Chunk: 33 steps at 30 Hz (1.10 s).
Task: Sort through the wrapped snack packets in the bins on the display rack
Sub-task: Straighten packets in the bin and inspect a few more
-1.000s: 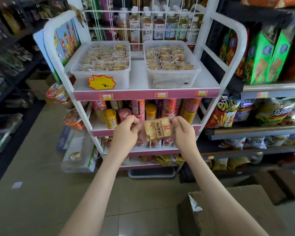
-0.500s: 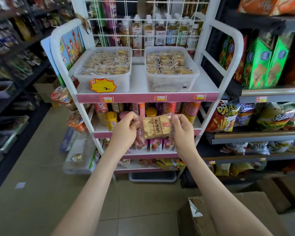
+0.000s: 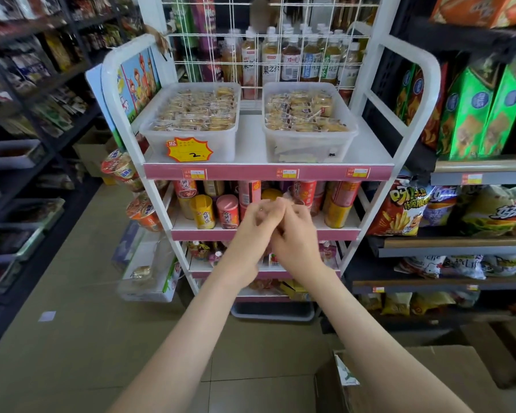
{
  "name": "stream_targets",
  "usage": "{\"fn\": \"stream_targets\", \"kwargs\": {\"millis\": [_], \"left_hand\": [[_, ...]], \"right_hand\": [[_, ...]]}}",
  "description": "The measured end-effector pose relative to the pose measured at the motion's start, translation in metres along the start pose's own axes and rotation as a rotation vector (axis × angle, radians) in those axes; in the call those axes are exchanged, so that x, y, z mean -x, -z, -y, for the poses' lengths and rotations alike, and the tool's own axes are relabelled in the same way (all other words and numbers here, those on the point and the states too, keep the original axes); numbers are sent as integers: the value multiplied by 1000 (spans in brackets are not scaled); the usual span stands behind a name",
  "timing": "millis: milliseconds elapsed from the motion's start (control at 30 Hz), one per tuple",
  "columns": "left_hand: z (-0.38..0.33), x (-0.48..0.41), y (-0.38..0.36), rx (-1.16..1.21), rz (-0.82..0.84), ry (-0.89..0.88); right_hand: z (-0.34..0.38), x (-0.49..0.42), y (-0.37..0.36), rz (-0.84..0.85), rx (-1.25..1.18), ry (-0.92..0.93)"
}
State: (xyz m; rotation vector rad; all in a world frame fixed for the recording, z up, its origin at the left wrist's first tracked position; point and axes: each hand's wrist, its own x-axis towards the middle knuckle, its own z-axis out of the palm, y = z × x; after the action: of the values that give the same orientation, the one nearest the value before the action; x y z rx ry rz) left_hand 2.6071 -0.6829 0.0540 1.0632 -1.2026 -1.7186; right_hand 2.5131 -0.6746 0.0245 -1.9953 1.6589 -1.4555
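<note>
Fingers [image 3: 265, 208] of the left hand [image 3: 252, 231] and right hand [image 3: 298, 239] curl in and touch, all blurry; I cannot tell if they hold anything. Packets [image 3: 197, 111] fill the left bin [image 3: 191, 144] at 11 o'clock from the hands and the right bin [image 3: 310, 147] at 1 o'clock, atop the rack [image 3: 245, 172].

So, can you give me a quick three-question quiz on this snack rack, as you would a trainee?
1. True or false: the yellow price tag sits on the left bin, at its front.
2. What stands behind the wire grid? A bottles, B shoes, C books.
3. Fill in: the left hand and right hand meet before the rack at its ___ shelf from the top.
Key: 1 true; 2 A; 3 second.
</note>
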Motion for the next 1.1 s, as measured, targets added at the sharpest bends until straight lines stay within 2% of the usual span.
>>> {"fn": "stream_targets", "kwargs": {"millis": [67,133,167,233,300,400,467,667,1000,1100], "left_hand": [[3,-2,3,153,-27,-26],[5,-3,11,223,0,-57],[7,-4,16,250,4,-60],[9,-7,27,307,-10,-52],[9,-7,34,363,-8,-55],[7,-5,43,408,45,-76],[6,-5,48,391,59,-73],[9,-7,48,335,89,-62],[3,-13,35,337,174,-109],[1,-16,36,344,151,-117]], "right_hand": [[5,-1,1,79,-86,33],[7,-5,13,152,-335,-28],[8,-6,19,141,-457,-73],[5,-9,26,11,-570,-142],[-3,-12,29,-66,-514,-239],[-15,-17,36,94,-462,-499],[-17,-18,41,172,-490,-576],[-14,-14,45,141,-225,-435],[-15,-15,49,81,-354,-497],[-23,-21,62,8,-401,-554]]}}
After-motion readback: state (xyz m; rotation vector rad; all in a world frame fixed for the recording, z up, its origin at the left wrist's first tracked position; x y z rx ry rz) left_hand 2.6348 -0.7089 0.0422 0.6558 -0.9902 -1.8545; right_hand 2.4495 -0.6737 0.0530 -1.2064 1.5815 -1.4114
